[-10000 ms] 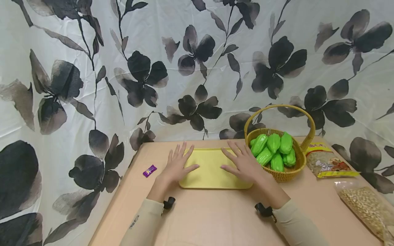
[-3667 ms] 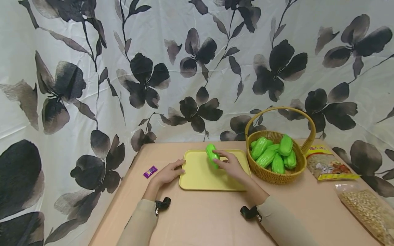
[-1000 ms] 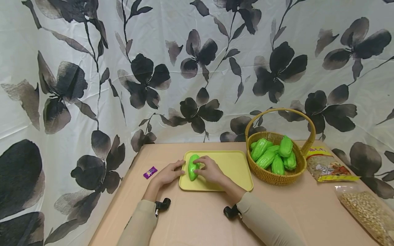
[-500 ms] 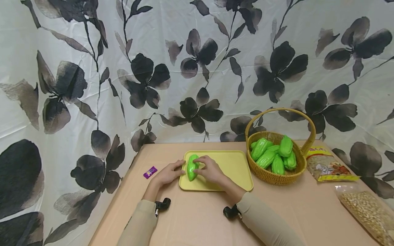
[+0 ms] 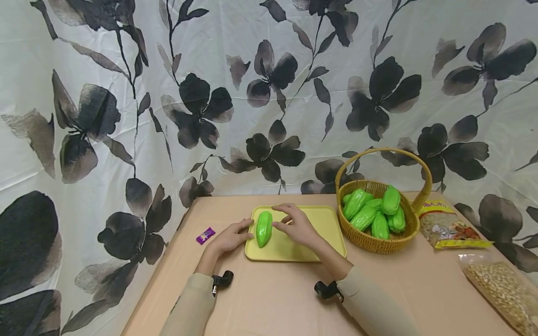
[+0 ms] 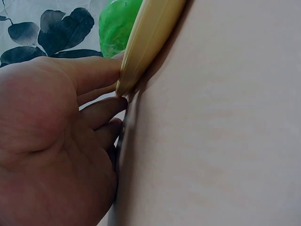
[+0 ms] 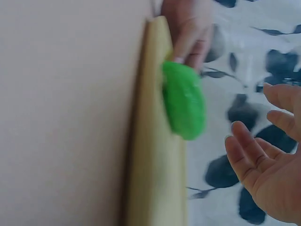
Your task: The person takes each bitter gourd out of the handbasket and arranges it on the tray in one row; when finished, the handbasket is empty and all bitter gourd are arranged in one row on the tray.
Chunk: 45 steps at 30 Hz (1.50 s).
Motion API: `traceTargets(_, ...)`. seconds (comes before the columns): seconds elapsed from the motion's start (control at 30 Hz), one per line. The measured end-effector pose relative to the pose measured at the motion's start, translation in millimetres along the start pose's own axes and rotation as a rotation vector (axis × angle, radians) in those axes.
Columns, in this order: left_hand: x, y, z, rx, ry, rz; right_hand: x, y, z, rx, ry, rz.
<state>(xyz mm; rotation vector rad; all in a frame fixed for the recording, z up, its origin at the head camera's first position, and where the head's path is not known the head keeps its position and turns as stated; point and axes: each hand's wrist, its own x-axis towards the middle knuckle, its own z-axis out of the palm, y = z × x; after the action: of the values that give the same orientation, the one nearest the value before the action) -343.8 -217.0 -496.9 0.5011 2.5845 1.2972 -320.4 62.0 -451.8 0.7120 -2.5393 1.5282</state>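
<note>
A glossy green ridged gourd-like vegetable (image 5: 264, 229) lies lengthwise near the left side of the yellow tray (image 5: 315, 238). My left hand (image 5: 229, 237) holds the tray's left edge; in the left wrist view, thumb and fingers (image 6: 106, 110) meet at the rim. To the right of the vegetable, my right hand (image 5: 299, 227) hovers over the tray, thumb and fingers spread with nothing between them. The right wrist view shows a gap between those fingertips and the vegetable (image 7: 184, 101).
A wicker basket (image 5: 380, 245) with an arched handle holds several similar green vegetables, just right of the tray. Farther right lie a yellow food packet (image 5: 451, 226) and a clear bag of pale kernels (image 5: 498, 284). A small purple wrapped sweet (image 5: 205, 235) is at left.
The green vegetable has gone from the right hand's grip onto the tray's left side. My right hand has let go and drawn back to the right; the left hand stays at the tray edge.
</note>
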Motion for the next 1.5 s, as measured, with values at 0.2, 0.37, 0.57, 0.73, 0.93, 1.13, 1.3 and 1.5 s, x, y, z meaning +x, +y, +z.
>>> traceTargets(0.2,-1.4,0.4,-0.1,0.019,-0.003,0.01,-11.4,-21,-27,0.043,0.051,-0.111)
traceTargets(0.37,-4.1,1.5,-2.2,0.031,0.0,0.003,-18.2,-38,-46,0.072,0.085,-0.178)
traceTargets(0.57,-5.5,-0.1,-4.5,0.038,0.019,-0.005,-22.6,-48,-66,0.049,0.117,-0.248)
traceTargets(0.73,-4.2,-2.7,-3.3,0.036,0.01,0.005,-26.9,-47,-82,-0.003,0.168,-0.243)
traceTargets(0.93,-2.3,-1.3,-1.1,0.036,0.011,0.002,-31.3,-43,-105,-0.027,0.215,-0.222)
traceTargets(1.13,1.0,1.3,0.1,0.032,0.008,0.011,-36.2,-32,-132,-0.042,0.262,-0.208)
traceTargets(1.3,0.0,2.3,0.2,0.023,0.005,0.005,-43.5,-26,-152,-0.082,0.284,-0.166)
traceTargets(1.5,0.4,1.5,0.3,0.017,0.004,0.003,-51.8,-7,-179,-0.129,0.247,-0.082)
